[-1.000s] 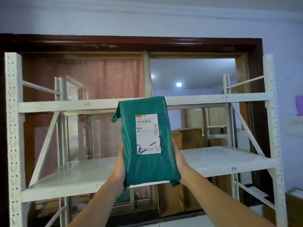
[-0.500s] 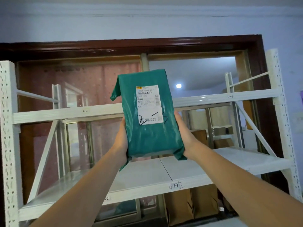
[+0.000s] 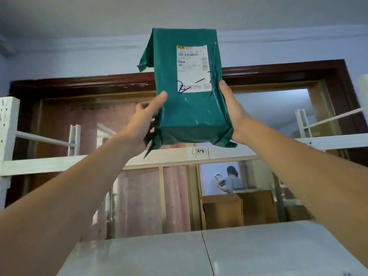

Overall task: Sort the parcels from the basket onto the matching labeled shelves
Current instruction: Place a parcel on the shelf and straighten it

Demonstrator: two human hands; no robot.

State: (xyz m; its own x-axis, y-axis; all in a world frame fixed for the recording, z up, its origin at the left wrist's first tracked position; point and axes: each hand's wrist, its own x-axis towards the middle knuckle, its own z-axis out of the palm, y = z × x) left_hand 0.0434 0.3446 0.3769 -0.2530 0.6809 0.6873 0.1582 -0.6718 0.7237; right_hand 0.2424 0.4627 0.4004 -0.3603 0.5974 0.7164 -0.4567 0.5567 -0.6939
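I hold a green plastic-wrapped parcel point(image 3: 189, 112) upright and high, above the upper shelf beam. Its white shipping label point(image 3: 193, 68) carries a handwritten "2-3", partly covered by my thumb. My left hand point(image 3: 145, 120) grips the parcel's lower left side and my right hand point(image 3: 233, 112) grips its right side. Just below the parcel, the white upper shelf beam point(image 3: 59, 163) bears a handwritten "2-3" mark point(image 3: 200, 151). The basket is out of view.
The white lower shelf board point(image 3: 258, 248) lies close under my arms. White rack uprights point(image 3: 8, 124) stand at the left and right. Behind the rack are a dark wooden window frame point(image 3: 79, 84), cardboard boxes point(image 3: 223, 212) and a person point(image 3: 231, 180) seen through the glass.
Both hands have lifted the parcel from the lower shelf level to above the upper beam. My view has tilted upward and moved closer to the rack.
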